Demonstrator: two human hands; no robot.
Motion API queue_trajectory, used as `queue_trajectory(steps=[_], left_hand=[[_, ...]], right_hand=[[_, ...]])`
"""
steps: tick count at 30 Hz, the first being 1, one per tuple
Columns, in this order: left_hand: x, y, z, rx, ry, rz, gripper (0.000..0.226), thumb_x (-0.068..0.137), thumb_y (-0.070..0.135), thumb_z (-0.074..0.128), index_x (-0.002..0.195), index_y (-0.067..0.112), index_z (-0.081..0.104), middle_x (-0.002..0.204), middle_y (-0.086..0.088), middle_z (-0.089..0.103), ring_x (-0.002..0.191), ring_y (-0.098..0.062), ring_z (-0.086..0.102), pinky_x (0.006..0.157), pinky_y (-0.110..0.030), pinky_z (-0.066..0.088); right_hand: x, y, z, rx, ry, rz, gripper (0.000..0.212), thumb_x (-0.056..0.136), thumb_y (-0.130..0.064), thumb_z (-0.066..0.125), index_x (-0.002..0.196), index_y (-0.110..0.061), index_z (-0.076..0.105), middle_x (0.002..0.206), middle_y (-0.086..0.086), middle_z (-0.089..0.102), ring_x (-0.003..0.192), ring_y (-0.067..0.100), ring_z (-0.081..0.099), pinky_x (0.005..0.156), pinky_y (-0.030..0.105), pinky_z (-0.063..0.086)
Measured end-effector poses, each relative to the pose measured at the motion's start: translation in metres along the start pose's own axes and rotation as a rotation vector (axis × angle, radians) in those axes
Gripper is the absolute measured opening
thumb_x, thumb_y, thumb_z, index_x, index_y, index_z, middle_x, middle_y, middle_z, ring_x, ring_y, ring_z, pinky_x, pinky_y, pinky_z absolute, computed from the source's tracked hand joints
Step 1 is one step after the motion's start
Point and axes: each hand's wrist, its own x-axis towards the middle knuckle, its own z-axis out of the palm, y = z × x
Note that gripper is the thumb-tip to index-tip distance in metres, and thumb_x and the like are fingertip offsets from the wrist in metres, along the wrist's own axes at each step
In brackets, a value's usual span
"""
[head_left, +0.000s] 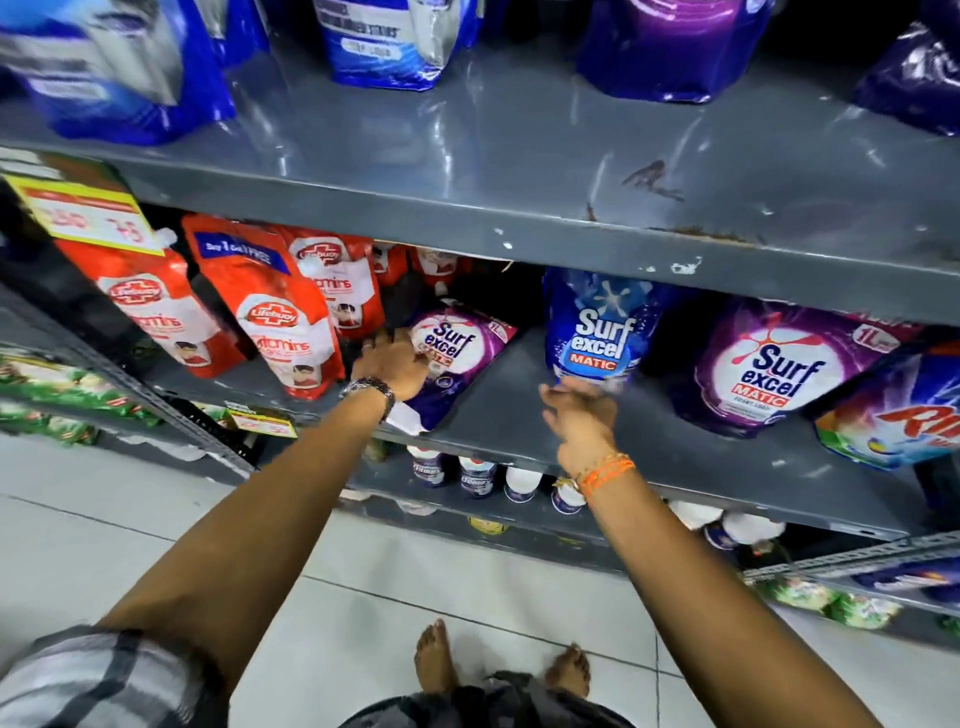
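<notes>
Head view suggests the straightening has barely begun: left grip lies on the toppled purple pouch under it, hold unclear, while right grip, spread wide, reaches the upright blue pouch just beyond.

The purple Surf excel pouch lies flat on its back on the grey shelf, label up, turned at a slant with its white-edged bottom corner at the shelf's front edge. To its right, apart from it, the blue Surf excel Matic pouch stands upright, label facing forward
</notes>
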Motion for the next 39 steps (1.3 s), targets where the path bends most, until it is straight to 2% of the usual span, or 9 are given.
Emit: queue_trajectory(steps=[6, 12, 18, 21, 24, 27, 31, 36, 39], left_hand=[[0.011, -0.020, -0.005, -0.321, -0.139, -0.079, 0.063, 0.102, 0.030, 0.042, 0.155, 0.007, 0.018, 0.150, -0.022, 0.045, 0.133, -0.041, 0.049, 0.106, -0.038, 0.040], [0.007, -0.038, -0.007, -0.647, -0.357, -0.140, 0.084, 0.057, 0.021, 0.082, 0.135, 0.005, 0.055, 0.135, -0.013, 0.063, 0.123, -0.031, 0.059, 0.110, -0.038, 0.045], [0.011, -0.079, 0.030, -0.994, -0.331, -0.185, 0.113, 0.035, 0.018, 0.099, 0.134, -0.002, 0.048, 0.134, -0.012, 0.062, 0.123, -0.027, 0.059, 0.111, -0.042, 0.045], [-0.011, -0.069, 0.015, -1.081, -0.288, -0.113, 0.088, 0.050, 0.001, 0.092, 0.127, 0.004, 0.050, 0.129, -0.012, 0.063, 0.119, -0.025, 0.059, 0.107, -0.041, 0.047], [-0.028, -0.069, 0.002, -1.192, -0.291, -0.040, 0.061, 0.072, -0.019, 0.073, 0.124, 0.005, 0.051, 0.111, -0.008, 0.067, 0.113, -0.026, 0.060, 0.098, -0.039, 0.052], [-0.027, -0.075, -0.002, -1.252, -0.277, 0.075, 0.071, 0.076, -0.021, 0.067, 0.137, 0.008, 0.045, 0.123, -0.014, 0.066, 0.120, -0.028, 0.060, 0.103, -0.043, 0.050], [-0.023, -0.063, -0.008, -1.174, -0.113, 0.180, 0.077, 0.078, -0.017, 0.069, 0.138, 0.020, 0.039, 0.136, -0.012, 0.059, 0.126, -0.022, 0.055, 0.097, -0.029, 0.051], [-0.016, -0.052, -0.010, -1.180, 0.027, 0.193, 0.083, 0.081, -0.018, 0.066, 0.147, 0.018, 0.030, 0.134, -0.005, 0.057, 0.122, -0.019, 0.057, 0.101, -0.038, 0.053], [-0.007, -0.045, -0.009, -1.181, 0.074, 0.146, 0.091, 0.080, -0.019, 0.065, 0.151, 0.019, 0.023, 0.144, -0.010, 0.053, 0.130, -0.023, 0.054, 0.103, -0.043, 0.051]], right_hand=[[-0.012, 0.016, 0.078, -0.234, -0.298, 0.238, 0.042, 0.092, -0.010, 0.065, 0.130, 0.002, 0.054, 0.123, 0.014, 0.060, 0.119, 0.029, 0.055, 0.097, 0.043, 0.048], [0.009, 0.025, 0.108, -0.370, -0.263, 0.201, 0.027, 0.077, 0.010, 0.072, 0.101, 0.001, 0.068, 0.109, 0.012, 0.070, 0.086, 0.024, 0.062, 0.058, 0.028, 0.048], [0.001, 0.033, 0.103, -0.549, -0.330, 0.206, 0.030, 0.079, 0.010, 0.070, 0.101, -0.009, 0.061, 0.095, 0.007, 0.066, 0.087, 0.020, 0.058, 0.067, 0.028, 0.045], [-0.009, 0.029, 0.095, -0.424, -0.358, 0.200, 0.042, 0.084, 0.017, 0.059, 0.110, -0.016, 0.053, 0.087, -0.001, 0.065, 0.078, 0.011, 0.053, 0.065, 0.026, 0.037], [-0.017, 0.022, 0.092, -0.364, -0.404, 0.106, 0.064, 0.080, 0.020, 0.060, 0.132, -0.016, 0.048, 0.117, 0.006, 0.069, 0.099, 0.018, 0.058, 0.071, 0.030, 0.042], [-0.017, 0.013, 0.092, -0.287, -0.447, -0.012, 0.076, 0.075, 0.026, 0.062, 0.139, -0.008, 0.042, 0.124, 0.019, 0.067, 0.107, 0.028, 0.064, 0.066, 0.030, 0.050], [-0.016, -0.002, 0.099, -0.246, -0.454, -0.176, 0.083, 0.073, 0.027, 0.064, 0.143, -0.007, 0.035, 0.124, 0.022, 0.065, 0.114, 0.033, 0.064, 0.089, 0.047, 0.057], [-0.022, -0.004, 0.114, -0.341, -0.397, -0.454, 0.079, 0.073, 0.022, 0.070, 0.140, -0.009, 0.039, 0.109, 0.010, 0.067, 0.094, 0.010, 0.066, 0.076, 0.020, 0.058], [-0.017, -0.003, 0.119, -0.365, -0.377, -0.543, 0.077, 0.072, 0.021, 0.070, 0.137, -0.010, 0.042, 0.118, 0.016, 0.065, 0.103, 0.017, 0.064, 0.085, 0.031, 0.059]])
